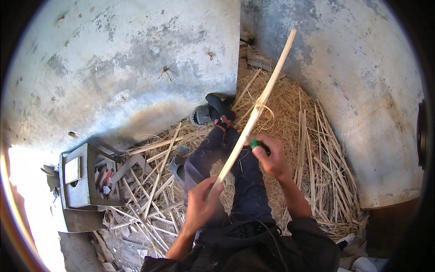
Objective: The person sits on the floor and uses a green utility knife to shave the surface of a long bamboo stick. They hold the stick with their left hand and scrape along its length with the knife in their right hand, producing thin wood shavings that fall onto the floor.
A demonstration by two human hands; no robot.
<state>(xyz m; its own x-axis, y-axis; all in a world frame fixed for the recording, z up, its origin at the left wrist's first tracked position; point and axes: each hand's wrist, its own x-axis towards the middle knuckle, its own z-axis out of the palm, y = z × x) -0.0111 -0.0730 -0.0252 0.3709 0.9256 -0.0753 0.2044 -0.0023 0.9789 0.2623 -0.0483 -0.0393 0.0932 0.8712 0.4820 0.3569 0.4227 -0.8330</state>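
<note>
A long pale strip of split wood or bamboo [276,72] slants from my lap up toward the far wall. My left hand [199,206] is closed round its near end. Against the strip's right side, partway along, my right hand [273,158] is closed on a tool with a green handle [259,145]. Its blade or tip is hidden, so I cannot tell the exact kind. A thin curled shaving [270,113] hangs on the strip beyond the tool. The strip passes above my dark trousers [247,190].
Straw-like shavings [290,95] heap on the floor ahead, with many loose strips [333,167] at the right and left. A weathered wooden box [81,190] with items inside stands at the left. A grey clog [201,115] lies by my foot. Worn walls [181,41] enclose the corner.
</note>
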